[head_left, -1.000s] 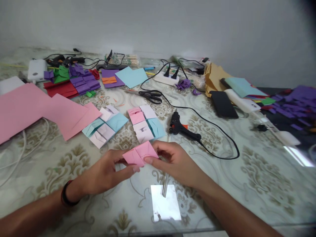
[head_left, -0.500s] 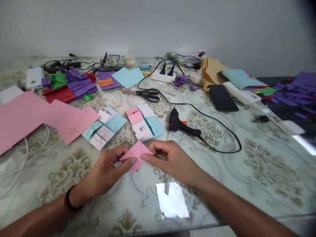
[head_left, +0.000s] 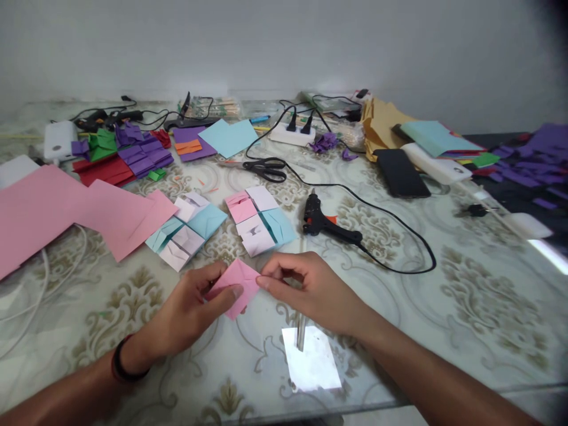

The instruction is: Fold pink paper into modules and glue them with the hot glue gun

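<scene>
A small folded pink paper square (head_left: 236, 277) is held above the table, one corner toward me, with crease lines on its face. My left hand (head_left: 195, 305) grips its left side, thumb on top and fingers underneath. At its right corner my right hand (head_left: 306, 287) pinches the paper between thumb and forefinger. Just beyond the hands lies a folded paper block (head_left: 260, 220) of pink, white and light blue squares. Left of it rests another block (head_left: 186, 231) in white and light blue. The undersides of my fingers are hidden.
A black glue gun (head_left: 328, 222) lies right of the blocks, its cord looping rightward. Behind are scissors (head_left: 266, 169) and a white power strip (head_left: 293, 135). Pink sheets (head_left: 39, 213) cover the left side; a black phone (head_left: 402, 173) lies at right.
The pink paper has turned and shifted slightly left. My right fingers have slid from its face to its right corner; my left hand keeps its grip.
</scene>
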`<state>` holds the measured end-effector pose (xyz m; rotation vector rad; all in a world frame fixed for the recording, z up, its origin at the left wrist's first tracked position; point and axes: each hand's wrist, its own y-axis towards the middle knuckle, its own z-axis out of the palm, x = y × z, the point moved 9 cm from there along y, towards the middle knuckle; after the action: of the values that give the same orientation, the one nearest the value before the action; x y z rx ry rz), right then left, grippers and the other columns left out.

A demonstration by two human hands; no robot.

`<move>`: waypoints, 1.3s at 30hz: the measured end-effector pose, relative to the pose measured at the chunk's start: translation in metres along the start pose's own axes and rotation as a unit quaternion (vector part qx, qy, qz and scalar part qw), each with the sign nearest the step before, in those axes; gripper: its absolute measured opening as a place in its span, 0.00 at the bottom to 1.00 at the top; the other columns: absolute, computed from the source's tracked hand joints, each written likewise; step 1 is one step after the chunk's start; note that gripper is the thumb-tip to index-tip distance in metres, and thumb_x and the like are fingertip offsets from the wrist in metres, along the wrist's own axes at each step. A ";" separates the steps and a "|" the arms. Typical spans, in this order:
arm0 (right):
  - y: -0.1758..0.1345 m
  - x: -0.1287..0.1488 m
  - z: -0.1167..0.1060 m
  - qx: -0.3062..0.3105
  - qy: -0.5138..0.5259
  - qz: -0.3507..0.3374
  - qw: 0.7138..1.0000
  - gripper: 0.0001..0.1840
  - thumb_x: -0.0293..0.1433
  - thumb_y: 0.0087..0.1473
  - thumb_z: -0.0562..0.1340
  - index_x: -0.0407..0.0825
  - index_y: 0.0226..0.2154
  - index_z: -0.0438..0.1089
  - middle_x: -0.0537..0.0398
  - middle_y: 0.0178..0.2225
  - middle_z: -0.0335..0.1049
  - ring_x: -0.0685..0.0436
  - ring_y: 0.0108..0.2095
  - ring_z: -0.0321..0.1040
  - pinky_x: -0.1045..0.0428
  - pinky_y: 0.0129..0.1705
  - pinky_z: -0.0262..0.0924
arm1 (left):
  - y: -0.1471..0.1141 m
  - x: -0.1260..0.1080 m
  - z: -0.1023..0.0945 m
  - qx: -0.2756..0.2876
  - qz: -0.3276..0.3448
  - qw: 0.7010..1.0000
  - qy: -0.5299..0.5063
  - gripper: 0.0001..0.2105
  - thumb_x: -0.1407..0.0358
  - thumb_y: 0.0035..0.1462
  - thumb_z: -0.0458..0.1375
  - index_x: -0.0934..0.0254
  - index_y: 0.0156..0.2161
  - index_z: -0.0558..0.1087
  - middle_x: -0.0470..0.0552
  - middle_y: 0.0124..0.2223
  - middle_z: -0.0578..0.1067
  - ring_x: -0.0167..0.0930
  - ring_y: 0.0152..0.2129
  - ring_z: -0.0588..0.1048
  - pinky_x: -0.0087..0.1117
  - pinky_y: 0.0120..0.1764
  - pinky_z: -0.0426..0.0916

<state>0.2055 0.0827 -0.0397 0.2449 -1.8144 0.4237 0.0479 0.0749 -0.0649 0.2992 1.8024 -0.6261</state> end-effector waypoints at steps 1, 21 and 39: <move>0.000 0.001 0.000 0.000 -0.001 -0.001 1.000 0.14 0.37 0.62 0.65 0.48 0.27 0.71 0.62 0.23 0.61 0.50 0.26 0.56 0.53 0.29 0.53 | 0.000 -0.001 0.002 0.009 0.001 1.000 -0.005 0.15 0.54 0.69 0.56 0.63 0.35 0.71 0.46 0.32 0.70 0.29 0.29 0.66 0.29 0.31 0.63; -0.003 0.009 -0.004 -0.014 -0.015 -0.034 0.999 0.09 0.32 0.60 0.65 0.50 0.28 0.70 0.61 0.23 0.64 0.50 0.25 0.59 0.54 0.27 0.54 | -0.006 -0.002 -0.002 -0.023 -0.010 0.999 0.039 0.18 0.52 0.67 0.57 0.62 0.30 0.65 0.43 0.27 0.62 0.27 0.25 0.61 0.30 0.27 0.56; -0.003 0.003 0.002 0.000 -0.008 -0.011 1.000 0.16 0.35 0.61 0.65 0.49 0.25 0.64 0.62 0.22 0.60 0.51 0.24 0.55 0.55 0.25 0.49 | -0.002 -0.008 0.010 0.034 0.019 0.999 -0.015 0.14 0.55 0.70 0.58 0.63 0.46 0.79 0.50 0.39 0.80 0.34 0.37 0.76 0.32 0.39 0.72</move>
<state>0.2039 0.0797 -0.0367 0.2676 -1.8252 0.4077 0.0580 0.0687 -0.0591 0.3670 1.7452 -0.6634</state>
